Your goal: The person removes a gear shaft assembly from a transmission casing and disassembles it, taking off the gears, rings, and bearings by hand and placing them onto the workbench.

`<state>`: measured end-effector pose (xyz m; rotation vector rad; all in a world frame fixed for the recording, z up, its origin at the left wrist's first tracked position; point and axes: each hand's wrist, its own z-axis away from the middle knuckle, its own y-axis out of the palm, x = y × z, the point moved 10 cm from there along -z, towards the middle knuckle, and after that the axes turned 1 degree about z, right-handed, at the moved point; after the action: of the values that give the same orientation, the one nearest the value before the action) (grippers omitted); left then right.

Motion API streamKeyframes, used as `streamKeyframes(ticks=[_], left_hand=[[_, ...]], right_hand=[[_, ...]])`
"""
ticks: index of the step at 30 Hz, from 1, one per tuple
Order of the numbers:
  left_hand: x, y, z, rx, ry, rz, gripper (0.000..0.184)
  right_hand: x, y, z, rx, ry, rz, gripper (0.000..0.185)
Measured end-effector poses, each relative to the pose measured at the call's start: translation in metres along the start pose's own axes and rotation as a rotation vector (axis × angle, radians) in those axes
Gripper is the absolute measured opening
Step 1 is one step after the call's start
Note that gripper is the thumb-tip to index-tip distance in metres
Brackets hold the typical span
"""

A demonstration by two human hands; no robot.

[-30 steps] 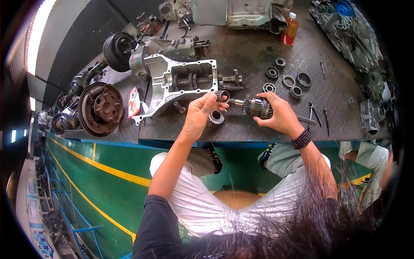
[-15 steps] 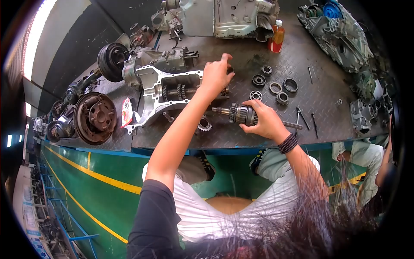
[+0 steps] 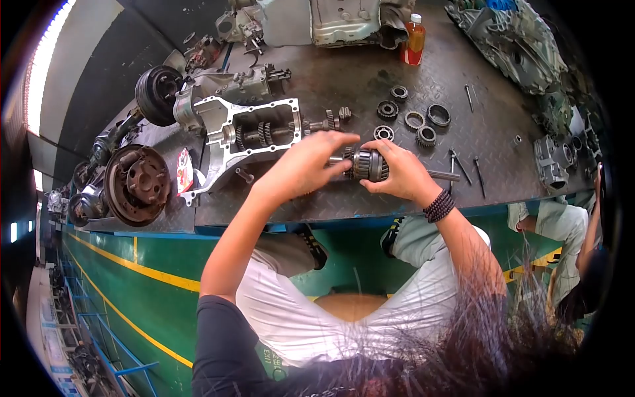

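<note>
My right hand (image 3: 400, 173) is wrapped round a gear shaft assembly (image 3: 370, 165) lying level above the bench, its thin end pointing right. My left hand (image 3: 309, 163) is at the assembly's left end, fingers apart and partly over the shaft tip, with nothing seen in it. Left of it, an open metal housing (image 3: 230, 156) holds a row of gears. A small ring-shaped gear (image 3: 344, 113) stands behind my left hand, by the geared shaft (image 3: 324, 124) that sticks out of the housing.
Several bearings and rings (image 3: 415, 120) lie behind my right hand. Thin tools (image 3: 480, 177) are to the right. A bottle (image 3: 413, 41) stands at the back, near a large metal casing (image 3: 344, 23). A brake drum (image 3: 137, 185) sits at left. Another person's leg (image 3: 562, 228) shows at right.
My left hand held a small ring-shaped gear, carried it to the back of the bench, and came back without it to the shaft's left end. My right hand kept its hold.
</note>
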<state>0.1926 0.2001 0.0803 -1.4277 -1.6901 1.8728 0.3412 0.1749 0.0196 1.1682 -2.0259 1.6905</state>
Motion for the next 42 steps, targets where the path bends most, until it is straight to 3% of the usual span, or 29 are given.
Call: streamKeyframes(ticks=[2, 9, 12, 16, 19, 22, 26, 33, 42], left_hand=[[0.002, 0.019, 0.010, 0.067, -0.019, -0.065, 0.073], [0.022, 0.044, 0.012, 0.019, -0.097, 0.043, 0.089], [0.024, 0.043, 0.018, 0.136, -0.269, 0.001, 0.089], [0.026, 0.037, 0.024, -0.135, -0.084, 0.032, 0.086], [0.049, 0.041, 0.034, -0.074, -0.249, 0.184, 0.082], [0.047, 0.034, 0.037, -0.087, -0.263, 0.199, 0.077], [0.044, 0.021, 0.041, -0.091, -0.208, 0.121, 0.079], [0.014, 0.027, 0.045, -0.038, -0.146, -0.083, 0.097], [0.013, 0.063, 0.019, -0.002, -0.155, -0.017, 0.096]], right_hand=[[0.003, -0.001, 0.000, 0.016, -0.026, 0.024, 0.066], [0.006, 0.001, 0.000, 0.080, -0.111, -0.013, 0.067], [0.006, -0.001, 0.000, 0.087, -0.109, -0.032, 0.067], [0.009, -0.005, -0.001, 0.078, -0.136, -0.056, 0.065], [0.004, -0.002, 0.000, 0.088, -0.116, -0.082, 0.067], [0.003, 0.000, 0.000, 0.089, -0.097, -0.093, 0.068], [0.004, 0.001, -0.002, 0.109, -0.074, -0.072, 0.068], [0.009, -0.002, -0.002, 0.086, -0.132, -0.022, 0.068], [0.010, -0.009, 0.004, 0.123, -0.140, 0.112, 0.079]])
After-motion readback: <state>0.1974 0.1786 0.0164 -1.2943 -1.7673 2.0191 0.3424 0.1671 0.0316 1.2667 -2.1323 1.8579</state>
